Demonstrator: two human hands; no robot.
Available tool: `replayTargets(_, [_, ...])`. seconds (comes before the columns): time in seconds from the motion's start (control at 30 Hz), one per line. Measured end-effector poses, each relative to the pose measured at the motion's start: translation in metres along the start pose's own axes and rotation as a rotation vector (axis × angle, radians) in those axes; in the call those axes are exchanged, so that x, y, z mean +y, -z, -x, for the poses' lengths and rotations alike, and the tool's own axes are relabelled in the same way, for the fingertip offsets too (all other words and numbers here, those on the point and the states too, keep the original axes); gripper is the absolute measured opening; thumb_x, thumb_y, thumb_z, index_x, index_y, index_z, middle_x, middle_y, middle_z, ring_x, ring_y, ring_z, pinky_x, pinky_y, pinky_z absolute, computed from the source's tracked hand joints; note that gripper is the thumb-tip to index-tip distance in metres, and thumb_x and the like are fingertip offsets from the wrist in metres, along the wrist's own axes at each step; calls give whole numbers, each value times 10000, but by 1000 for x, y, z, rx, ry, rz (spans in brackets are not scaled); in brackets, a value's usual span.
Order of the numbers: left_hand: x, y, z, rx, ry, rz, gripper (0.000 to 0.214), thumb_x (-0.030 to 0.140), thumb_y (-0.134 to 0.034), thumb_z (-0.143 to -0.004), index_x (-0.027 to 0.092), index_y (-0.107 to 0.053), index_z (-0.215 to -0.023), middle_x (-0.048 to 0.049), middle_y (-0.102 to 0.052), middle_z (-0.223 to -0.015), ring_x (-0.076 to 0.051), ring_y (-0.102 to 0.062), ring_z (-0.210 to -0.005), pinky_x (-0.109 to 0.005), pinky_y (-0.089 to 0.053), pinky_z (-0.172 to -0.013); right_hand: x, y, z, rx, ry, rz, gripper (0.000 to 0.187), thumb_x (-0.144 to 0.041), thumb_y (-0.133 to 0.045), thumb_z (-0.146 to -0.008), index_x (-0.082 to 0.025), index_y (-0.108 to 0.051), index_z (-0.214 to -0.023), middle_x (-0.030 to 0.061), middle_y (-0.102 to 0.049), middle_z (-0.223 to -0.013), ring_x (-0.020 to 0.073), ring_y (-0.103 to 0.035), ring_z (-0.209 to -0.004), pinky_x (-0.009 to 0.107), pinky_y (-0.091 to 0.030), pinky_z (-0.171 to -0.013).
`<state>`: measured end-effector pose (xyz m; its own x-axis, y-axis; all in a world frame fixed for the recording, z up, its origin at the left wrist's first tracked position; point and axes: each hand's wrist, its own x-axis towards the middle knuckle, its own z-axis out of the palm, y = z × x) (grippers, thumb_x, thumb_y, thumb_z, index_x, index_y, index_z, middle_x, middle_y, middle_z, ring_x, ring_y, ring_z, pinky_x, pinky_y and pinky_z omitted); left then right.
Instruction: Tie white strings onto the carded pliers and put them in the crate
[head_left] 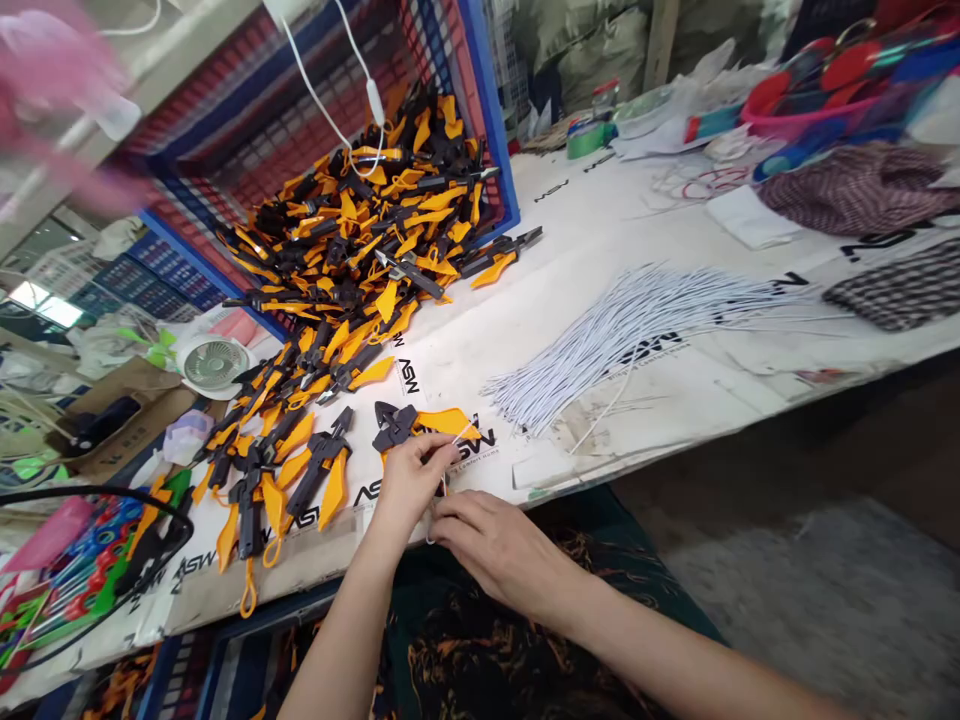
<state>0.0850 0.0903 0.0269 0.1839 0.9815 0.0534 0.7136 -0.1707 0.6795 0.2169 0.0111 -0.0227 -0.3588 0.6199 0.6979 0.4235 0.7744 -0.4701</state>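
My left hand [409,485] and right hand [499,540] meet over the table's front edge, their fingertips pinching a thin white cord [444,487]. That cord runs up to a black pliers-like tool with an orange handle [414,425], which lies against my left fingertips. A loose bundle of white cords [630,340] fans out to the right of my hands. On the left lies a row of similar orange-and-black tools [315,470], and some have orange loops. Many more are heaped in a blue-framed red mesh crate [487,120].
The white printed table [570,225] holds a green tape roll [589,140] and checked cloth [862,190] at the back. A small white fan [214,365] and cardboard [127,410] sit beyond the left edge. Coloured plastic goods [82,570] and a black cable [142,500] lie at lower left.
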Motion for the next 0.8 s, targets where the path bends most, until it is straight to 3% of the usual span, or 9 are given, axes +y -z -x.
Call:
replayTargets(0.13, [0,2,-2,161,-224,-492,161,199,-589,-862,238,-741,-824,-27,-763,-854,-228,-655,-868,-427,-382,-913,8,11,10,35,-92,-17,311,-113,-470,-951,-177,-558,-1243,128,-619,-1210,234,-621,-1054,403,-567,-887])
replayTargets(0.27, [3,-1,-1,170,-319,-687,159,164,-574,-870,225,-711,-815,-23,-743,-822,-220,-625,-845,-431,-316,-899,18,21,21,14,-161,-18,316,-94,-439,-949,-178,-548,-1234,137,-599,-1229,228,-629,-1084,387,-579,-886])
replayTargets(0.47, [7,-9,-6,136,-347,-730,158,142,-577,-870,214,-681,-775,-15,-729,-802,-208,-607,-826,-418,-288,-887,30,26,26,-15,-204,-18,300,-104,-419,-963,-198,-532,-1225,132,-579,-1258,218,-649,-1029,380,-586,-842])
replayTargets(0.6, [6,-13,-8,152,-329,-674,178,216,-593,-906,219,-683,-753,-6,-731,-784,-199,-614,-821,-406,-280,-866,45,30,17,28,-281,-57,279,-115,-397,-966,-197,-561,-1177,125,-597,-1228,208,-665,-1007,358,-572,-836])
replayTargets(0.7, [4,-15,-9,170,-314,-630,181,257,-594,-920,221,-689,-770,-1,-733,-785,-194,-616,-819,-399,-280,-858,62,32,1,45,-467,-41,274,-113,-422,-940,-179,-583,-1151,122,-629,-1189,217,-671,-1008,354,-544,-868])
replayTargets(0.8, [2,-16,-10,168,-298,-598,168,251,-600,-916,224,-686,-774,9,-729,-781,-189,-616,-816,-395,-281,-863,77,32,-20,-66,-730,19,317,-87,-445,-910,-141,-599,-1181,122,-689,-1131,223,-687,-978,325,-512,-860])
